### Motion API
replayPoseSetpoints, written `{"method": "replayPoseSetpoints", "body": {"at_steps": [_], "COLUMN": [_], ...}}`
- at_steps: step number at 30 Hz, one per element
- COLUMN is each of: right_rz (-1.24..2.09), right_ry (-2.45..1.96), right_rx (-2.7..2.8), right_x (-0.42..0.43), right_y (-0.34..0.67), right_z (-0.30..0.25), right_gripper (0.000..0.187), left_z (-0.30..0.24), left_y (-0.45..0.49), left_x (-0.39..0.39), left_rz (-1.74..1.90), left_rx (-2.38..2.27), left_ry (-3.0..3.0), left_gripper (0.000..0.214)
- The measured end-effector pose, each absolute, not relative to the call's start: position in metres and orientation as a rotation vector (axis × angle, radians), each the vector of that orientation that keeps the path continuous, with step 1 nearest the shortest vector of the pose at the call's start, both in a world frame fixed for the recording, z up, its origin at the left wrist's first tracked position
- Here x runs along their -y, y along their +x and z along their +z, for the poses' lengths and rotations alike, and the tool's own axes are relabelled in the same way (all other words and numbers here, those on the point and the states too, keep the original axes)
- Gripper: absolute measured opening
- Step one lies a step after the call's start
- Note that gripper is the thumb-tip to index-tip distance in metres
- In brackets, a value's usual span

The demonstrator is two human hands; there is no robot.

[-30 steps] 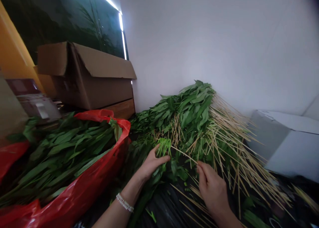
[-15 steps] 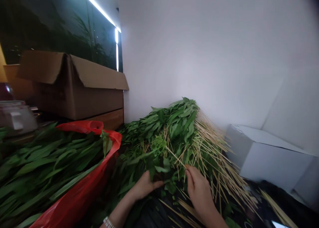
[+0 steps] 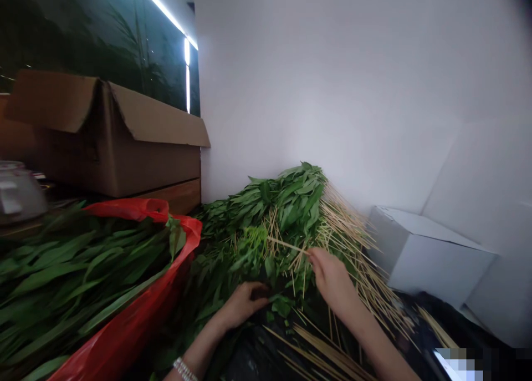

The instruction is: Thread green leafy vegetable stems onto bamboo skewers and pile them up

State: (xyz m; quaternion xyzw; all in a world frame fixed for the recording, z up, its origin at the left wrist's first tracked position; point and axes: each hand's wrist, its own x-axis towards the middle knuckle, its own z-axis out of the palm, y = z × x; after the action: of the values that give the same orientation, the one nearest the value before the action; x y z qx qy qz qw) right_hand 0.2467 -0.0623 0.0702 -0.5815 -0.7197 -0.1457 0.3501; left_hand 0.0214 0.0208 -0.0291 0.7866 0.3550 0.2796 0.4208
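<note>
- While a white wall (image 3: 332, 81) backs our black plastic (image 3: 247, 350), our right hand (image 3: 328, 270) pinches a skewer (image 3: 288, 245) of blurred greens (image 3: 254, 238) before the leaf pile (image 3: 286, 198).
- Our half-open left hand (image 3: 239, 306) seems empty, fingertips shadowed.
- We see the red bag (image 3: 137, 309) cut off.

Thin pale skewer (image 3: 289, 245), slanting; bright-green stems (image 3: 255, 237) bunched at left end.

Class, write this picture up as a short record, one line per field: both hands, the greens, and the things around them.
Right hand: grips a thin stick with greens on its far end
Left hand: half open, nothing visibly held, near loose leaves
Middle: leafy heap with pale sticks, before the wall
Left side: red bag, leaf-filled; cardboard box behind
Right side: white box
</note>
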Motion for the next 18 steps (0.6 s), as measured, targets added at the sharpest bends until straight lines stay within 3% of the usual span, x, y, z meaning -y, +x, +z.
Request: {"method": "replayPoseSetpoints", "body": {"at_steps": [9, 18], "right_rz": [-0.111, -0.091], "right_ry": [-1.311, -1.321], "right_rx": [1.252, 1.174], "right_x": [0.071, 0.095], "right_y": [0.298, 0.335], "right_z": [0.089, 0.102], "right_gripper": [0.024, 0.027], "left_z": [-0.023, -0.021], "left_y": [0.024, 0.024], "left_x": [-0.019, -0.019], "left_rz": [0.705, 0.714], "left_rx": [-0.872, -0.884], "left_ry": [1.963, 1.953], "left_gripper": [0.034, 0.03]}}
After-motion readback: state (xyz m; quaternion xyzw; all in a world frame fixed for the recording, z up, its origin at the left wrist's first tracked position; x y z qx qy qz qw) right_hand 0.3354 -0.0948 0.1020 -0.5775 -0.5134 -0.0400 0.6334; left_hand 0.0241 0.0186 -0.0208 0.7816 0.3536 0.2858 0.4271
